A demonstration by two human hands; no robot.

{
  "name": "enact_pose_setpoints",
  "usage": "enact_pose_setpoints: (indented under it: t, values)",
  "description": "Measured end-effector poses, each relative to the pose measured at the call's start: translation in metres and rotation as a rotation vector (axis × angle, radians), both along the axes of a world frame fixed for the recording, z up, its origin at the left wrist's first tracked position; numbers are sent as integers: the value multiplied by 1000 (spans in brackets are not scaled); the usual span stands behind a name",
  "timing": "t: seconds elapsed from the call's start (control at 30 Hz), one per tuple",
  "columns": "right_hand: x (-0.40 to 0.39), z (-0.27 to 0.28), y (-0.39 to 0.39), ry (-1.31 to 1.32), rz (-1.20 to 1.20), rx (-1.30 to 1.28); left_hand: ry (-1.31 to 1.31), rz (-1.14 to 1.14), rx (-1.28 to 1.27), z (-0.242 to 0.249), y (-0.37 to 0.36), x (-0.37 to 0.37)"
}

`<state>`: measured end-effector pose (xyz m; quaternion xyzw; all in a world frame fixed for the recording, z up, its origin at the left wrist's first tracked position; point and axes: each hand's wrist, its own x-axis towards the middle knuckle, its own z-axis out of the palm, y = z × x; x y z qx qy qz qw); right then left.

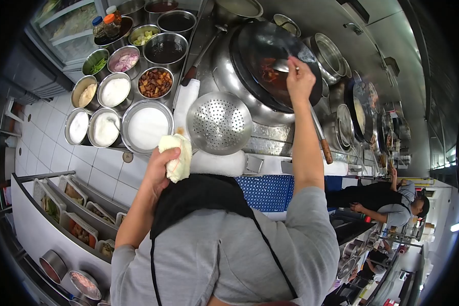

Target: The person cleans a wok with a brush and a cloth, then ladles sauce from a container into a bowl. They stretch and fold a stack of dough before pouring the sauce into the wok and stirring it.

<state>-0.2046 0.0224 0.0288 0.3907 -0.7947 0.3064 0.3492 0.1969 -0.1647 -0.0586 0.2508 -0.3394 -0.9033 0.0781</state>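
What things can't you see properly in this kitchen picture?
Head view only:
- Food in the wok: a reddish smear, too blurred to name.
- The ladle handle: hidden inside the right hand.
- The left hand fingers: partly covered by the cloth it grips.
- The side trays: contents too small.
- The co-worker: their hands' work is too small and warped by the lens.

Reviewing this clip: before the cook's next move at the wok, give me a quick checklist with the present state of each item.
1. Right hand grips the ladle: ok.
2. Ladle bowl is over the wok: ok.
3. Left hand holds the cloth: ok.
4. Cloth is clear of the wok: ok.
5. Strainer rests at the wok's edge, untouched: ok.
6. Burner lit under the wok: cannot tell.
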Motion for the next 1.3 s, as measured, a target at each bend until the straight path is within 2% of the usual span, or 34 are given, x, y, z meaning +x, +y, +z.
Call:
enact_pose_setpoints:
  t: [0.07,0.13,0.23,0.33,0.4,0.43,0.47,0.53,0.6,0.67,0.73,0.77,0.87,0.93,1.0,1.07,1.13,1.17,1.2,1.27,1.3]
  values:
    - [16,30,-11,-75,60,-160,-10,-31,-8,3,2,1]
    - [45,51,-33,-325,212,-317,-39,-33,-13,-4,0,0]
    - [96,60,-79,-613,477,-329,-41,-26,7,-5,5,-5]
    - [128,39,-138,-818,613,-66,1,-18,34,3,9,-7]
    - [138,14,-183,-690,712,47,0,-17,32,4,10,-4]
    - [144,12,-201,-694,697,187,-7,-7,28,7,10,-2]
    - [148,10,-217,-503,743,268,-14,3,24,8,10,1]
    - [143,-16,-249,-306,717,410,-14,38,51,11,11,9]
    - [131,-52,-274,-486,679,535,-16,64,69,10,9,16]
    - [122,-63,-291,-665,635,650,-26,80,80,7,10,22]
    - [121,-47,-302,-835,592,742,-26,93,89,7,10,23]
    - [124,-36,-298,-798,589,813,-30,88,93,7,11,25]
    - [130,-29,-261,-526,585,563,-64,114,32,4,15,18]
    - [138,-3,-208,-684,536,503,-43,69,43,-1,15,12]
    - [142,31,-132,-613,422,513,-64,80,28,-3,21,0]
    - [115,32,-53,-422,189,463,-47,63,24,1,27,-19]
    - [88,59,22,-406,-17,529,-23,30,33,0,36,-37]
    - [67,62,60,-400,-172,662,-3,-7,43,-5,39,-49]
    - [42,57,99,-395,-327,792,16,-44,50,-6,43,-62]
    - [3,21,172,-302,-417,963,47,-105,31,2,59,-87]
    - [5,20,186,-532,-465,1032,52,-127,18,7,70,-100]
